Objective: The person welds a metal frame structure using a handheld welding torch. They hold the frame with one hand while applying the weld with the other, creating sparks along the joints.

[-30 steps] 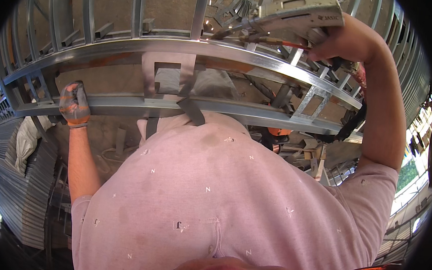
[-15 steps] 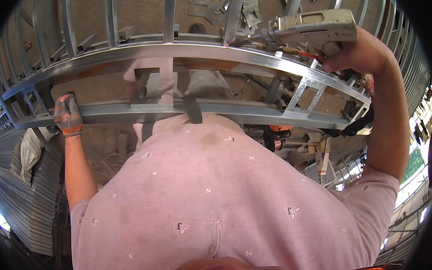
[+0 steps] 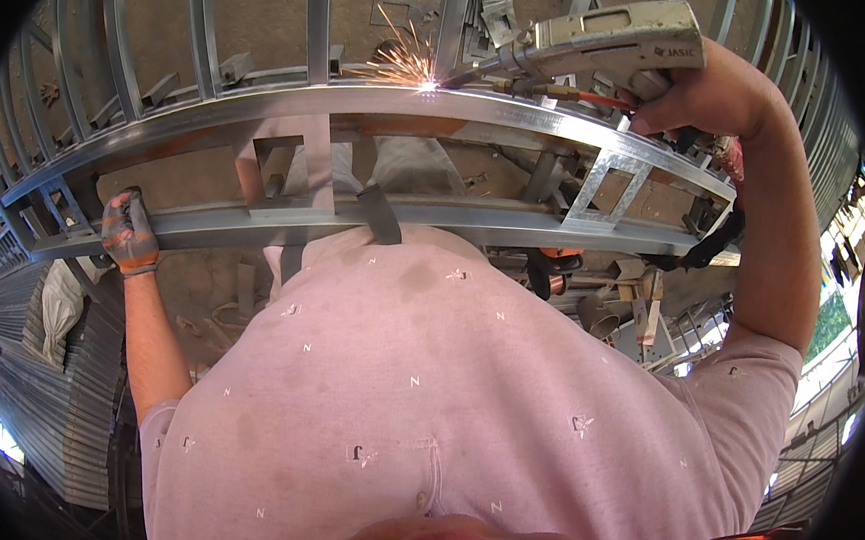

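Note:
My right hand [image 3: 701,93] is wrapped round the grip of a pale grey handheld welding gun [image 3: 609,37] at the upper right. Its nozzle points left at the upper rail of a metal frame [image 3: 524,114], close to the foot of an upright bar [image 3: 451,20]. A bright spot and a spray of orange sparks [image 3: 407,63] show at the nozzle's end. On the left, my left hand [image 3: 130,234], in a grey and orange glove, closes round the frame's lower rail [image 3: 285,222]. Rectangular plates with square cut-outs [image 3: 607,187] join the two rails.
Loose cut plates [image 3: 491,11] lie on the ground beyond the frame. Stacked corrugated sheets [image 3: 51,414] and a whitish bag [image 3: 62,309] are at lower left. Metal offcuts and an orange-and-black tool [image 3: 553,268] lie below the lower rail. Many bars [image 3: 116,27] fan out ahead.
Sparks and a bright glow have appeared at the nozzle. The welding gun, my right hand and the bars all sit slightly further left in the picture; my left hand keeps its hold on the rail.

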{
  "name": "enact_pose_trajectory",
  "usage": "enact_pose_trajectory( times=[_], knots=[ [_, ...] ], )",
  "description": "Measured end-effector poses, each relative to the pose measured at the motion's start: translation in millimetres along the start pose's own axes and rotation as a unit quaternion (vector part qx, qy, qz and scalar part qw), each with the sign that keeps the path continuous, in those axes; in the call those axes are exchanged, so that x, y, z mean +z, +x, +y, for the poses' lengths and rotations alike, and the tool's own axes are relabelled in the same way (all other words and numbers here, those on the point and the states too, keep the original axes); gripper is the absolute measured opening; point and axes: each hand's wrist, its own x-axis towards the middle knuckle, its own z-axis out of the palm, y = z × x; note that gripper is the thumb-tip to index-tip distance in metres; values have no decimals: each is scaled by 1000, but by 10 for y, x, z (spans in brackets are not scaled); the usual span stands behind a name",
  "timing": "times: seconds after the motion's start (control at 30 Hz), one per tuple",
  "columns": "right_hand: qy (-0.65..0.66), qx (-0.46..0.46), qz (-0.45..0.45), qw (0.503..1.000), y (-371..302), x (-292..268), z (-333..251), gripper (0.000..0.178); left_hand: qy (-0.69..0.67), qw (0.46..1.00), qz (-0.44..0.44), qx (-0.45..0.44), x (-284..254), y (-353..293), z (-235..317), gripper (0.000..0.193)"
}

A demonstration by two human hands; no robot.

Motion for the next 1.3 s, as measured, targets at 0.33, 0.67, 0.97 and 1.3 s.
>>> enact_pose_trajectory(
  times=[0.33,0.67,0.97,1.3],
  knots=[
    [-2,-10,17,1000,-6,24,4,56,-28,1000,5,1,-15,24,34,17],
    [-23,15,12,1000,-21,-7,8,57,-77,996,-4,-38,-18,46,70,18],
    [-44,-3,27,999,-38,-33,83,56,-65,998,6,-21,-22,18,53,21],
    [-30,14,23,999,-38,-45,123,59,-62,998,2,-32,-55,41,127,20]
  ],
)
